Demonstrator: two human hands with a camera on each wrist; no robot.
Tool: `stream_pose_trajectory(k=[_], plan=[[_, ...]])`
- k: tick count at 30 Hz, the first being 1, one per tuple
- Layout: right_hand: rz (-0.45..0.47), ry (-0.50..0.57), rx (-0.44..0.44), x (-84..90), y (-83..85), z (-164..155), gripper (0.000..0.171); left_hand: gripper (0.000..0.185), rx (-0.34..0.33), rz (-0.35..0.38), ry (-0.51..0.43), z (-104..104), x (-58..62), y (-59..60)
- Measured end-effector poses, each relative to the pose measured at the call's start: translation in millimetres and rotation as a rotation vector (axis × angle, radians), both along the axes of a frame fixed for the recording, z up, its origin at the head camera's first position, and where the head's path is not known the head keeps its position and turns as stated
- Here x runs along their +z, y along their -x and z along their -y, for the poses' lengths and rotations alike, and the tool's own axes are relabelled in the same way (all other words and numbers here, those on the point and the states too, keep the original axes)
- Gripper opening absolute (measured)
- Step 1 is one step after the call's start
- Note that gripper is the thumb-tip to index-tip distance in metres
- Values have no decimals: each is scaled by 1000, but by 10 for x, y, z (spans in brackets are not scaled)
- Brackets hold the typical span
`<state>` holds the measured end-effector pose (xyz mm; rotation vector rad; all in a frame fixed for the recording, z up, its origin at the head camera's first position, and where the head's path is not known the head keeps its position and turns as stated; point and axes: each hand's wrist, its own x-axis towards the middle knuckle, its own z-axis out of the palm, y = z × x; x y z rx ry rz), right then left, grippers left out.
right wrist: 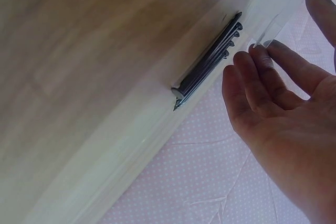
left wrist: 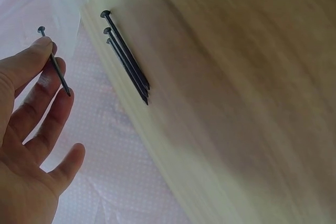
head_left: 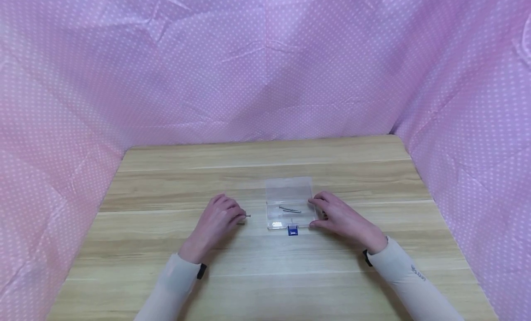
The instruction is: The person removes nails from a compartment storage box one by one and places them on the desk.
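My left hand [head_left: 221, 215] pinches a nail [left wrist: 59, 69] between thumb and fingers, the head sticking out past the thumb. Below it, three dark nails [left wrist: 125, 59] lie side by side on the wood. A clear plastic box [head_left: 271, 217] sits in the middle, its lid [head_left: 289, 189] laid back and a blue latch [head_left: 292, 230] at the front. Inside it are a few silvery nails [head_left: 292, 211]. My right hand [head_left: 342, 219] grips the box's right side, thumb at the front corner. A bunch of nails [right wrist: 207, 59] lies near that palm, largely covered by the hand in the head view.
The wood-grain table [head_left: 265, 284] extends on all sides of the box. Pink dotted cloth [head_left: 257, 72] hangs behind the table and along both sides. A dark band [head_left: 201, 271] shows at the left wrist, another [head_left: 367, 258] at the right.
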<state>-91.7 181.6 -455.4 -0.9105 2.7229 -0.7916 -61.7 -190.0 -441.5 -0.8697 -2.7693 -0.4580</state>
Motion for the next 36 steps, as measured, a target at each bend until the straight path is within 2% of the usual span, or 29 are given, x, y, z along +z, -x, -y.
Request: stream_pose_trajectory(k=[9, 20, 30, 36], plan=[[6, 2, -1, 6, -2, -2, 65, 11, -29, -38, 33, 60, -46, -43], [8, 12, -5, 5, -7, -5, 66, 9, -4, 32, 62, 101, -31, -87], [-2, 0, 1, 6, -3, -5, 65, 10, -4, 31, 56, 129, -76, -127], [35, -7, -21, 12, -17, 5, 66, 9, 1, 49, 64, 156, -111, -161]])
